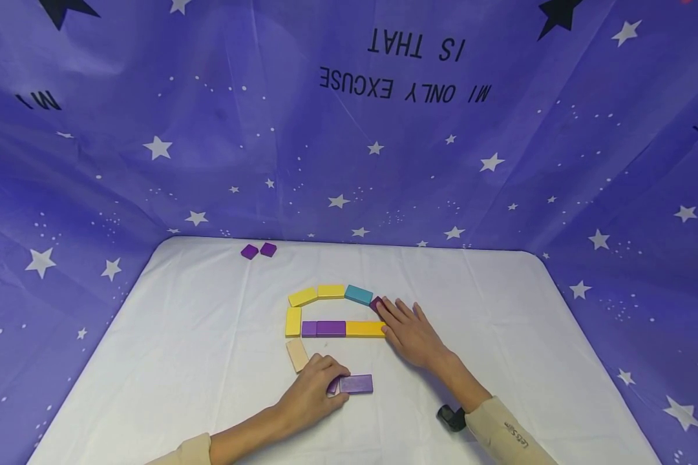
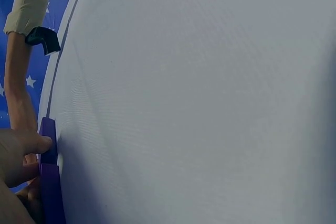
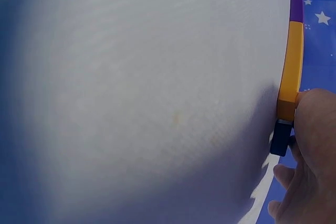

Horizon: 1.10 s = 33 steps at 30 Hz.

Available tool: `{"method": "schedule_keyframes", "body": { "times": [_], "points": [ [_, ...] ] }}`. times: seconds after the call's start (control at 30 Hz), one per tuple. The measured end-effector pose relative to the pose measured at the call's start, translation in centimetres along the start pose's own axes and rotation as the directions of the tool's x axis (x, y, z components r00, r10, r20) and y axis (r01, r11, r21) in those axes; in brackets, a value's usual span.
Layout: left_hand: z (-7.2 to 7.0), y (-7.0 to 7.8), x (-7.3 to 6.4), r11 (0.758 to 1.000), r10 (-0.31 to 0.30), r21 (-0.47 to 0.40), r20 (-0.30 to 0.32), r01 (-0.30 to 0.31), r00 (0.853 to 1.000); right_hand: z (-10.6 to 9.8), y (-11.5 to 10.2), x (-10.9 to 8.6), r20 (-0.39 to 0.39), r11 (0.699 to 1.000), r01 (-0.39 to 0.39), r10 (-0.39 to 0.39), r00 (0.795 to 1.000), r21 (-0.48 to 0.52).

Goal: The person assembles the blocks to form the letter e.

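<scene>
Flat coloured blocks lie on the white cloth as a curve with a straight bar across it. At the curve's lower end, my left hand (image 1: 317,391) pinches a small purple block (image 1: 333,386) between thumb and fingers, against a longer purple block (image 1: 356,383). My right hand (image 1: 413,332) rests with outstretched fingers at the right side. Its index finger touches a dark purple block (image 1: 376,303), and the thumb lies by the end of the orange-yellow block (image 1: 365,329). A dark blue block (image 3: 282,137) adjoins that end in the right wrist view; the hand covers it in the head view.
Yellow blocks (image 1: 293,321), a teal block (image 1: 359,295) and a pale wooden block (image 1: 296,355) form the rest of the curve. Two purple blocks (image 1: 258,250) lie near the table's back edge. A starry blue curtain (image 1: 349,129) stands behind. A black device (image 1: 450,418) sits by the right wrist.
</scene>
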State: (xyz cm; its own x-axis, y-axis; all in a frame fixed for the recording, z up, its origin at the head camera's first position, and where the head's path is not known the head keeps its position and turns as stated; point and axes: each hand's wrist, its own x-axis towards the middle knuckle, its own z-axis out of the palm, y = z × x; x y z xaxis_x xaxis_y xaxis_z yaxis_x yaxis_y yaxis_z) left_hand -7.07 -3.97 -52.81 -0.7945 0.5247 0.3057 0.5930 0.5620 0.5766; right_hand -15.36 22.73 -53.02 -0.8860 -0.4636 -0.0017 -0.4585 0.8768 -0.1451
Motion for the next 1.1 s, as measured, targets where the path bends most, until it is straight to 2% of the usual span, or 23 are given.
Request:
{"method": "schedule_keyframes", "body": {
  "times": [0.57,1.1],
  "points": [
    [-0.21,-0.31,-0.18,0.999,-0.032,0.006,0.045,0.031,0.998,-0.22,-0.21,0.04,0.012,1.0,-0.01,0.01,1.0,0.014],
    [-0.17,-0.28,-0.21,1.0,0.0,0.025,0.001,-0.001,1.0,-0.02,-0.13,0.05,0.014,1.0,-0.011,0.011,1.0,0.003]
  ]
}}
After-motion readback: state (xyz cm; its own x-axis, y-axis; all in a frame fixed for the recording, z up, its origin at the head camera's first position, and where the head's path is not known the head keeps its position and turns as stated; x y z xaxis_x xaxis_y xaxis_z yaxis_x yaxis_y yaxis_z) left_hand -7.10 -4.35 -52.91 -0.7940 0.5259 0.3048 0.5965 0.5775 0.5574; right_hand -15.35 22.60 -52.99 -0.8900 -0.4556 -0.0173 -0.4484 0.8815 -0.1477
